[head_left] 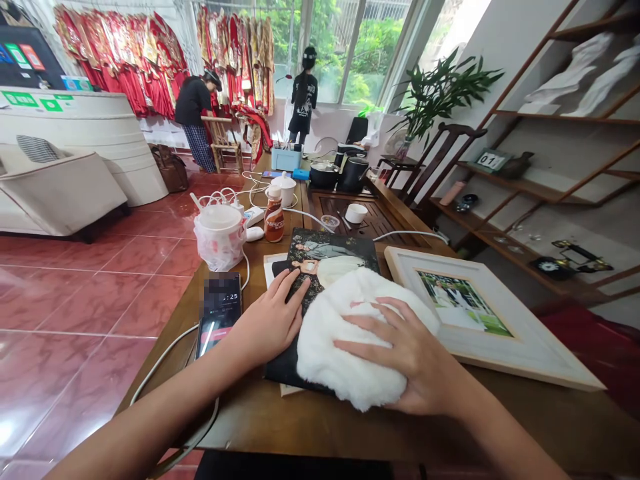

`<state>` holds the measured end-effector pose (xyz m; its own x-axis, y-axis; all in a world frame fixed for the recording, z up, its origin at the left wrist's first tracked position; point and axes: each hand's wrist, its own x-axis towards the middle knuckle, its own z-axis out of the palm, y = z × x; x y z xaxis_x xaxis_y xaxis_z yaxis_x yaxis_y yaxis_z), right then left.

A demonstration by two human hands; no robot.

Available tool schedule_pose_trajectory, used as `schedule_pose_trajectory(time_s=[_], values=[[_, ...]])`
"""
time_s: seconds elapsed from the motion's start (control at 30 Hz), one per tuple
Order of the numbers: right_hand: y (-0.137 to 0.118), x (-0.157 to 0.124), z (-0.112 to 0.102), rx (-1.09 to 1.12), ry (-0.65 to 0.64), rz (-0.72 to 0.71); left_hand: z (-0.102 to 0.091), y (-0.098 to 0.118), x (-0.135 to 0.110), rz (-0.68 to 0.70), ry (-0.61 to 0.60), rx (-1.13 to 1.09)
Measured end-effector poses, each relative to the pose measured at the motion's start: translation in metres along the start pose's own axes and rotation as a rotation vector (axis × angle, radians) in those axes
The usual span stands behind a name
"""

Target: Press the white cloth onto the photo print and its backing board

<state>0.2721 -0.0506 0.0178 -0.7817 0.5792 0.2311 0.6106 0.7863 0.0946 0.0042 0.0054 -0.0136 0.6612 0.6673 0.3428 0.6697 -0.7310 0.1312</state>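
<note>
My right hand (395, 350) is pressed over a fluffy white cloth (325, 353), its fingers curled into the pile. The cloth lies bunched on a dark photo panel (345, 250) that shows people in wedding dress, and it hides the panel's lower right part. With fingers stretched out, my left hand (280, 313) rests on the panel's left side. Under the panel, a pale board edge (270, 267) sticks out at the left. A framed wedding photo (465, 303) in a wide white frame lies to the right of the panel.
Left of my left hand lies a phone (220, 310) with a cable. Beyond it stand a plastic-wrapped white tub (219, 233), a brown bottle (275, 215) and a lidded white cup (284, 189). A tea tray (330, 200) holds pots and a bowl. Two people stand near hanging costumes and the window.
</note>
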Motion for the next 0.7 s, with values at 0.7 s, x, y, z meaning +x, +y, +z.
schedule_pose_trajectory(time_s=[0.7], values=[[0.063, 0.009, 0.017, -0.017, 0.107, 0.180, -0.015, 0.006, -0.002, -0.054, 0.006, -0.005]])
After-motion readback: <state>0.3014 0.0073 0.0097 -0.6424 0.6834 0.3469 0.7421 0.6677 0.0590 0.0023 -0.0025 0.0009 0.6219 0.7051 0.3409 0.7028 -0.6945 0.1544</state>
